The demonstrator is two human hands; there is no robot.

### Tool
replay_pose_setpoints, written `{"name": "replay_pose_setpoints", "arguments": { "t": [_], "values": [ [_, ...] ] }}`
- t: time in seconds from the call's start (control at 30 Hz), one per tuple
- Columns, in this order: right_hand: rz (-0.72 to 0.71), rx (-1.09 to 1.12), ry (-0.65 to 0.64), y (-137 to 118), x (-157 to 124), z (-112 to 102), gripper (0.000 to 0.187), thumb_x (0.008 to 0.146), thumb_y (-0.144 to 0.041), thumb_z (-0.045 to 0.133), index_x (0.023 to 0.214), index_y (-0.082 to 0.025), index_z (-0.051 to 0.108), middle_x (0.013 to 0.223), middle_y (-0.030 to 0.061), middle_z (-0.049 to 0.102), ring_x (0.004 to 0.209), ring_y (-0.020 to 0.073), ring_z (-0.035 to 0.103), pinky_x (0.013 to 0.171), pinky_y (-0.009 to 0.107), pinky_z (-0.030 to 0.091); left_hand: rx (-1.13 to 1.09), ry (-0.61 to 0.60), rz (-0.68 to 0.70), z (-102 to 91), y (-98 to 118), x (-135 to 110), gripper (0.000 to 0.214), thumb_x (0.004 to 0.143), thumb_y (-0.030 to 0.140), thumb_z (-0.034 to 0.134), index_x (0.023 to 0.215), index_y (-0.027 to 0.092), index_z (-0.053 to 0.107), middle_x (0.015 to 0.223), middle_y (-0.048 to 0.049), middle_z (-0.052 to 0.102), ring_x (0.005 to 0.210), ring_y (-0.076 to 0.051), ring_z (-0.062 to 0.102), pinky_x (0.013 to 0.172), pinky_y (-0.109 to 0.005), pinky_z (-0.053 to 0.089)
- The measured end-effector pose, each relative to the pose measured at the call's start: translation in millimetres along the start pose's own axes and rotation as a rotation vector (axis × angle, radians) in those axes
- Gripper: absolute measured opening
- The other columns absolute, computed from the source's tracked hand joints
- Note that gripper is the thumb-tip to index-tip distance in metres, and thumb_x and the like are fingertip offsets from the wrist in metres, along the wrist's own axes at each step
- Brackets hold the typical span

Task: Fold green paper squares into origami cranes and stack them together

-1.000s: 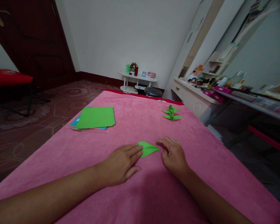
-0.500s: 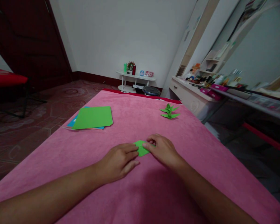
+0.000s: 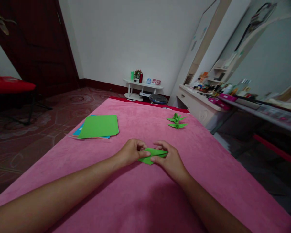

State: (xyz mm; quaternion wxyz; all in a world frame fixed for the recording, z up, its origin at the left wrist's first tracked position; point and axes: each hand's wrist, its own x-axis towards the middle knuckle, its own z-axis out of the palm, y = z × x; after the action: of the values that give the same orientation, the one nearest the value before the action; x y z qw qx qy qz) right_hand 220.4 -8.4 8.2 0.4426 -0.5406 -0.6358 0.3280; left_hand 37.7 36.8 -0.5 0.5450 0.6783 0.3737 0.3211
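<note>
A small folded piece of green paper (image 3: pixel 149 160) is held between my two hands, just at the pink cloth (image 3: pixel 126 194). My left hand (image 3: pixel 132 152) pinches its left end, thumb on top and fingers curled behind. At the other end my right hand (image 3: pixel 169 158) grips the paper, its thumb near the middle and its fingers behind the far edge. The paper has a long pointed shape with a crease or slit along it. Beyond my right hand, folded green paper cranes (image 3: pixel 177 121) stand close together on the cloth.
A stack of green paper sheets (image 3: pixel 99 126), with blue sheets below, lies on the left of the cloth. A white shelf stand (image 3: pixel 143 83) is by the far wall. On the right stands a cluttered dressing table (image 3: pixel 196 97); a red chair (image 3: pixel 12 84) is at left.
My left hand has gone from lying flat beside the paper to pinching it. The paper now shows more of its long pointed shape. The view has tipped slightly upward.
</note>
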Motion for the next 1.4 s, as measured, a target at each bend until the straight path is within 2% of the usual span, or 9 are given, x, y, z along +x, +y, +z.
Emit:
{"name": "replay_pose_setpoints", "arguments": {
  "t": [0.07,0.17,0.3,0.47,0.6,0.77,0.93,1.1,1.4],
  "values": [
    [0.063,0.29,0.052,-5.6,5.0,0.3,0.054,0.059,-0.027,0.077,0.108,-0.019,0.056,0.082,0.0019,0.062,0.073,0.0172,0.058,0.066,0.028,0.047,-0.233,0.124,-0.023,7.1,6.6,-5.7,0.028,0.062,0.037,0.074,0.065,0.011,0.063,0.057,0.0002,0.059,0.047,-0.007,0.048,0.047,-0.019,0.032],
    [0.097,0.632,0.033,-16.1,8.5,9.4,0.046,0.068,-0.037,0.072,0.107,-0.019,0.055,0.091,0.0056,0.064,0.079,0.0188,0.061,0.071,0.03,0.049,-0.556,0.265,-0.068,18.4,16.0,-14.2,0.03,0.06,0.036,0.077,0.069,0.011,0.063,0.062,-0.002,0.063,0.05,-0.009,0.053,0.05,-0.02,0.039],
    [0.067,0.632,0.015,-18.8,4.5,31.1,0.03,0.072,-0.037,0.069,0.092,-0.016,0.062,0.085,0.0053,0.064,0.076,0.0177,0.059,0.069,0.028,0.048,-0.809,0.353,-0.093,31.2,15.9,-21.2,0.03,0.06,0.031,0.078,0.078,0.012,0.063,0.071,-0.0044,0.067,0.058,-0.012,0.06,0.057,-0.023,0.047],
    [0.056,0.487,0.116,-8.6,2.5,36.4,0.022,0.069,-0.034,0.071,0.078,-0.015,0.064,0.07,0.0003,0.061,0.061,0.013,0.054,0.056,0.023,0.044,-0.767,0.233,-0.142,24.9,10.6,-22.0,0.028,0.065,0.03,0.075,0.082,0.011,0.061,0.073,-0.0054,0.066,0.062,-0.014,0.063,0.059,-0.027,0.053],
    [0.12,0.502,0.014,-6.5,3.7,25.9,0.025,0.066,-0.033,0.074,0.079,-0.014,0.064,0.068,0.0001,0.063,0.056,0.0123,0.055,0.053,0.022,0.044,-0.621,0.109,-0.232,9.0,10.5,-15.8,0.029,0.068,0.034,0.072,0.078,0.009,0.062,0.066,-0.0059,0.065,0.054,-0.011,0.061,0.051,-0.02,0.05],
    [0.206,0.623,-0.107,-2.6,4.3,23.9,0.043,0.059,-0.028,0.078,0.095,-0.016,0.059,0.079,0.0021,0.068,0.064,0.0164,0.064,0.06,0.027,0.05,-0.412,0.111,-0.284,-0.3,9.5,-10.3,0.032,0.058,0.035,0.078,0.067,0.01,0.06,0.052,-0.0031,0.061,0.042,-0.008,0.053,0.039,-0.014,0.037],
    [0.224,0.6,-0.131,2.2,6.3,28.0,0.052,0.054,-0.024,0.081,0.098,-0.017,0.055,0.077,0.0011,0.069,0.062,0.0161,0.066,0.06,0.027,0.051,-0.273,0.059,-0.283,-4.8,12.3,-9.3,0.036,0.065,0.045,0.07,0.067,0.009,0.063,0.05,-0.0042,0.06,0.038,-0.006,0.048,0.035,-0.014,0.027],
    [0.212,0.567,-0.14,1.7,5.6,29.5,0.051,0.054,-0.024,0.08,0.098,-0.017,0.054,0.077,0.0011,0.07,0.064,0.0175,0.067,0.062,0.029,0.052,-0.271,0.128,-0.242,-3.5,12.9,-9.3,0.033,0.066,0.042,0.069,0.062,0.01,0.061,0.042,0.0004,0.052,0.033,-0.004,0.039,0.034,-0.016,0.017],
    [0.18,0.547,-0.152,0.2,2.6,32.2,0.046,0.057,-0.021,0.077,0.098,-0.018,0.056,0.081,0.0017,0.07,0.07,0.0175,0.067,0.065,0.028,0.051,-0.337,0.237,-0.131,2.3,12.8,-7.7,0.033,0.065,0.043,0.071,0.061,0.011,0.061,0.042,0.0039,0.047,0.036,-0.004,0.035,0.038,-0.017,0.021]
  ]
}}
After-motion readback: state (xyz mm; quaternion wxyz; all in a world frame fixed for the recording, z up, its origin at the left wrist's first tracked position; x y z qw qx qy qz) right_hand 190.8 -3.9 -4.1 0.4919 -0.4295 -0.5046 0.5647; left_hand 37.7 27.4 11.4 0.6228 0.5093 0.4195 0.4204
